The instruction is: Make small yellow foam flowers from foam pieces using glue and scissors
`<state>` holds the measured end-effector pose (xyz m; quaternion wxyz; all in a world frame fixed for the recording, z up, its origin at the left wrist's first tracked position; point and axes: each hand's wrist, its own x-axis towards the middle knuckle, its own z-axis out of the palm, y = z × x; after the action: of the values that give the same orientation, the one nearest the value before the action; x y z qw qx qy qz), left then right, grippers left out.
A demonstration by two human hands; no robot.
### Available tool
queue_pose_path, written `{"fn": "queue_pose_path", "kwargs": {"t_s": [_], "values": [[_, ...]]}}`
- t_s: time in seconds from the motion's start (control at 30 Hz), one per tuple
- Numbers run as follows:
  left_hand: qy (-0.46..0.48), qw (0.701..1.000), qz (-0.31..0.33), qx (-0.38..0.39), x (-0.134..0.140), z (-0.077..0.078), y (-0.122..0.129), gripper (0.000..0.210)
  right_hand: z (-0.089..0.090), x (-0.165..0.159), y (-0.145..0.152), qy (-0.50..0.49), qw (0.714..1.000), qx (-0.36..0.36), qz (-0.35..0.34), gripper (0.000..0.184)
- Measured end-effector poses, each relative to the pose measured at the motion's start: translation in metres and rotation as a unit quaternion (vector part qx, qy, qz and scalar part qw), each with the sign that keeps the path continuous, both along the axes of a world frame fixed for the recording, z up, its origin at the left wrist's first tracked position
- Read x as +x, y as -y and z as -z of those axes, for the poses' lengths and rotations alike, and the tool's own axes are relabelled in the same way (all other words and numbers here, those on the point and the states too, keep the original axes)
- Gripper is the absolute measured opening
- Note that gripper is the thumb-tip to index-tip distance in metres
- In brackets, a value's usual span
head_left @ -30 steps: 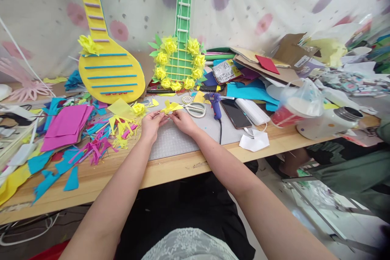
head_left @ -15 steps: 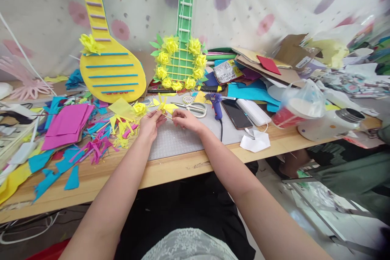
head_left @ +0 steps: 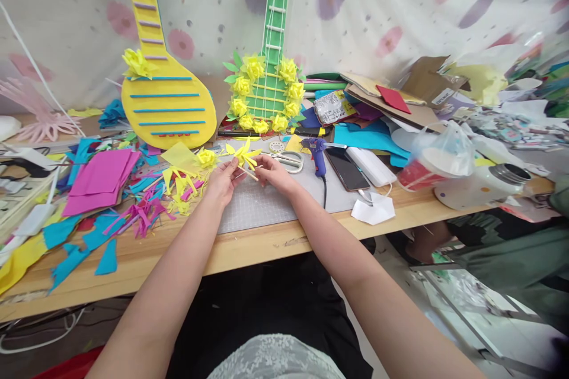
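Note:
A yellow paper flower (head_left: pixel 243 154) with narrow pointed petals is held up over the grey cutting mat (head_left: pixel 253 207). My left hand (head_left: pixel 223 182) pinches it at its base, together with a thin pale stick (head_left: pixel 249 173) that points down to the right. On the other side, my right hand (head_left: pixel 274 176) has its fingers curled closed at the flower's right petals; its fingertips are partly hidden. A finished yellow paper rose (head_left: pixel 206 159) lies just beyond my left hand. Scissors (head_left: pixel 288 160) with pale handles lie behind my right hand.
Behind the mat lean a yellow lute-shaped board (head_left: pixel 169 102) and a green one (head_left: pixel 267 92) ringed with yellow flowers. A purple glue gun (head_left: pixel 317 157), a phone (head_left: pixel 347 169) and a white jar (head_left: pixel 471 186) stand right. Magenta sheets (head_left: pixel 101 180) and scraps cover the left.
The flower's petals are spread wider and it sits slightly higher. My right hand has shifted from the stick's end to the petals, so the stick's end shows free.

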<state>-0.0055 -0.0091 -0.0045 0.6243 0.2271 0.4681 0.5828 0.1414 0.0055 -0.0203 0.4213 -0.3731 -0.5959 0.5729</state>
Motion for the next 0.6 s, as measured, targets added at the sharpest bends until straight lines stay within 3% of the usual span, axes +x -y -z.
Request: {"fn": "queue_pose_path", "kwargs": {"t_s": [0.13,0.43,0.6], "values": [[0.0,1.0,0.017,0.007,0.002,0.001,0.001,0.009,0.003,-0.006,0.001,-0.012,1.0,0.002,-0.009,0.026],[0.006,0.999,0.039,-0.003,0.007,0.003,0.001,0.011,0.009,-0.014,-0.006,-0.007,0.997,-0.015,0.077,0.012],[0.037,0.998,0.048,-0.003,0.006,0.002,0.002,0.01,0.008,-0.012,-0.006,0.003,0.993,0.005,0.119,0.014]]}}
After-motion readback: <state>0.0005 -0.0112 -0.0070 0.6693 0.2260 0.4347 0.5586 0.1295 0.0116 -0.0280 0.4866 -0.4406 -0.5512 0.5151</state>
